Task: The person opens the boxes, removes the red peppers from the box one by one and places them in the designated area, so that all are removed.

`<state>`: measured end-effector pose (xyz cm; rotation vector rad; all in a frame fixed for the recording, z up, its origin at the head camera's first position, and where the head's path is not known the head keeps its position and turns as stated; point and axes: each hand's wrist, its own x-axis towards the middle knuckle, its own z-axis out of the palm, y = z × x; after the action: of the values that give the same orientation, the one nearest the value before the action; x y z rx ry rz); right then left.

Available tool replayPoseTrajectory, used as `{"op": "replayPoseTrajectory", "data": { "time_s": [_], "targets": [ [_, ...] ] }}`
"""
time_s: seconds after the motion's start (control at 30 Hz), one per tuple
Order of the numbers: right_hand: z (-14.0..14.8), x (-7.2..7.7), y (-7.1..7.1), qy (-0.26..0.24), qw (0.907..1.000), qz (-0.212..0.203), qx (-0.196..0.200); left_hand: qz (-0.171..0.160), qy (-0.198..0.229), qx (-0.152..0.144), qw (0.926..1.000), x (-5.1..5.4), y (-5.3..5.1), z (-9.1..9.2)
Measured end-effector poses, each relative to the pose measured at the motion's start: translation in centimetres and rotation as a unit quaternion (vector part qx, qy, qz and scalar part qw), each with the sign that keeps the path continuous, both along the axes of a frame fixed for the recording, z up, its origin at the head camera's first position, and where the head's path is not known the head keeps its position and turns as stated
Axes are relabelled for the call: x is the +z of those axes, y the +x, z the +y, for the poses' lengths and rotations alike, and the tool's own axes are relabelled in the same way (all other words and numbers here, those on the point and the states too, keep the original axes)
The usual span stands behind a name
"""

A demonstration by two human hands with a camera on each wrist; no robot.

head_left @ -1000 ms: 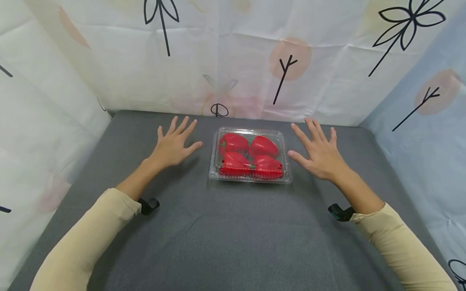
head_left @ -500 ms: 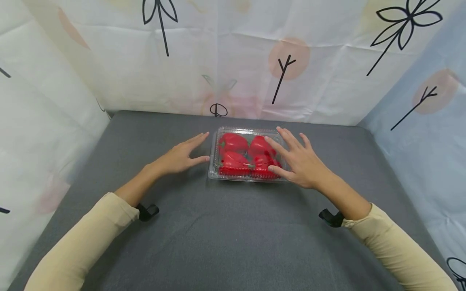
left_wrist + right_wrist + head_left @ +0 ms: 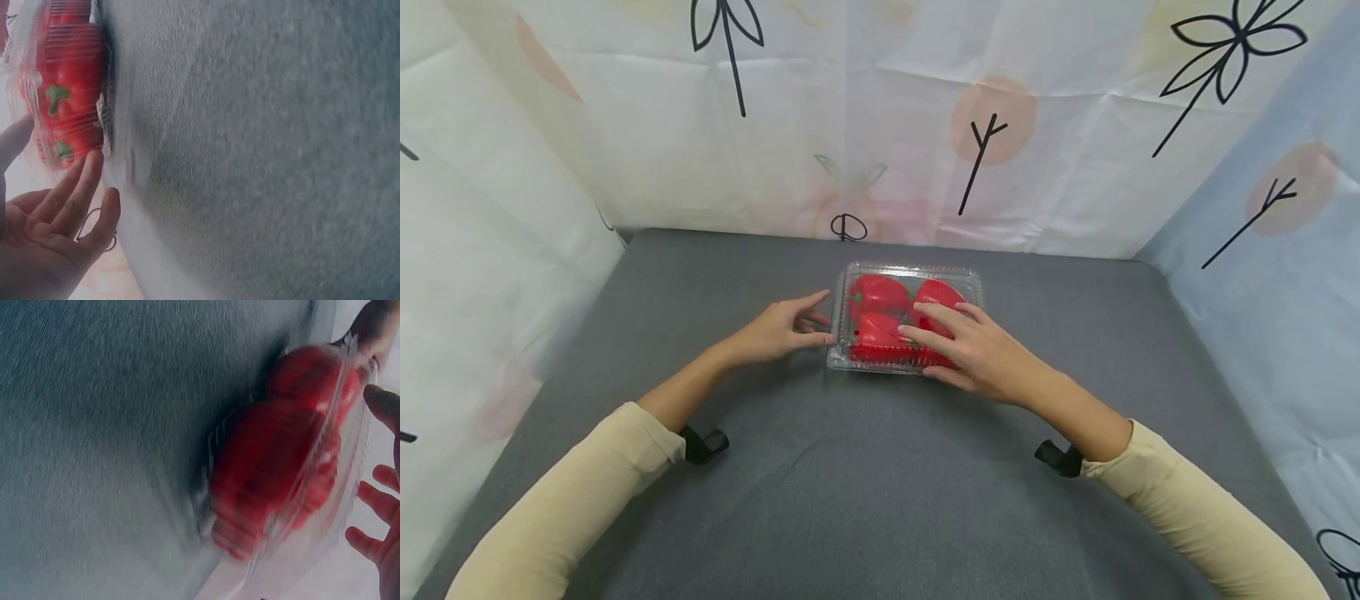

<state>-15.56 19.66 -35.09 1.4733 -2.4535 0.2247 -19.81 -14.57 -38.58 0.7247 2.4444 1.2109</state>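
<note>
A clear plastic clamshell box (image 3: 838,357) lies on the grey-covered table, with several red bell peppers (image 3: 880,293) inside. My left hand (image 3: 778,329) is at the box's left side, thumb and fingers spread apart. In the left wrist view, the fingertips of that hand (image 3: 62,219) are close to the box wall beside green pepper stems (image 3: 57,97); contact is hard to tell. Over the right part of the box hovers my right hand (image 3: 988,354), fingers extended and hiding some of the peppers. The right wrist view shows its fingers (image 3: 375,500) just off the lid.
Grey cloth (image 3: 880,483) covers the table around the box. A white patterned curtain (image 3: 895,108) hangs behind the back edge, with more fabric at both sides. Dark straps (image 3: 703,446) are on both wrists.
The right hand has moved left, from beside the box to above its right part. My left hand has come in to the box's left edge, its fingers less spread. The box stays put.
</note>
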Motion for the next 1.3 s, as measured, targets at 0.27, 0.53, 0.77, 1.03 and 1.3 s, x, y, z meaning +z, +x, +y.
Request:
{"op": "replayPoseTrajectory", "data": {
  "time_s": [0.27, 0.53, 0.77, 1.03, 1.3],
  "targets": [
    [-1.7, -0.6, 0.2, 0.0, 0.9997, 0.007, 0.021, -0.076, 0.07, 0.007, 0.9946, -0.1, 0.4, 0.3],
    [-3.1, -0.9, 0.3, 0.005, 0.9996, -0.004, 0.029, -0.133, 0.094, 0.032, 0.9862, -0.5, 0.5, 0.5],
    [-4.0, -1.3, 0.2, 0.011, 0.9992, -0.011, 0.037, -0.171, 0.111, 0.03, 0.9785, -0.6, 0.6, 0.3],
    [-4.8, -1.5, 0.2, 0.018, 0.9992, -0.003, 0.035, -0.207, 0.137, 0.007, 0.9686, -0.7, 0.8, -0.1],
    [-5.4, -1.8, 0.0, 0.01, 0.9994, 0.005, 0.033, -0.237, 0.149, -0.005, 0.9601, -0.9, 0.8, -0.3]
  ]
}}
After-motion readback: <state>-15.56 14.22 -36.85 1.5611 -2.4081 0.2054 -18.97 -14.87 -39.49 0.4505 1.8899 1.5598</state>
